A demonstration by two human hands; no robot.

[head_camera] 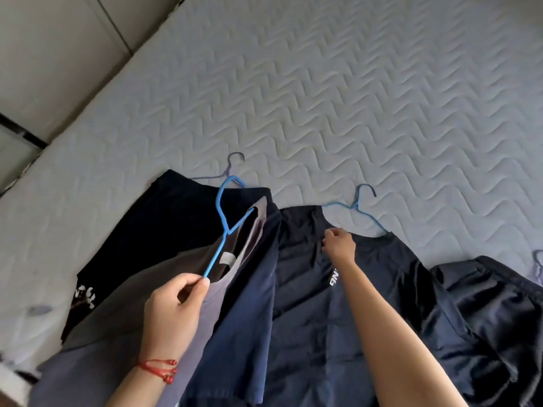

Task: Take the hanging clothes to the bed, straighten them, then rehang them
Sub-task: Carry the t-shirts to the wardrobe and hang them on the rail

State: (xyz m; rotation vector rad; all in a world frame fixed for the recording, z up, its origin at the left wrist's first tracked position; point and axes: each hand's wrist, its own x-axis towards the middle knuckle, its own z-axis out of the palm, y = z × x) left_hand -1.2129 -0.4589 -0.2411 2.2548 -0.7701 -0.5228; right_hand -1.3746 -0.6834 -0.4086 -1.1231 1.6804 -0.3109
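Several dark shirts lie side by side on the bed (323, 98). My left hand (173, 318) pinches one arm of a bright blue hanger (224, 218), lifted above a grey shirt (123, 295) whose neck it enters. A navy shirt (246, 304) lies beside the grey one. My right hand (338, 245) is closed on the collar of a dark navy shirt with white lettering (382, 304), which sits on a light blue hanger (357, 205). A black printed shirt (164, 230) on a purple hanger (227, 168) lies at the left.
Another dark garment (493, 304) with a purple hanger (539, 265) lies at the right edge. The quilted mattress stretches away beyond the clothes. Pale floor (58, 54) borders the bed's left side.
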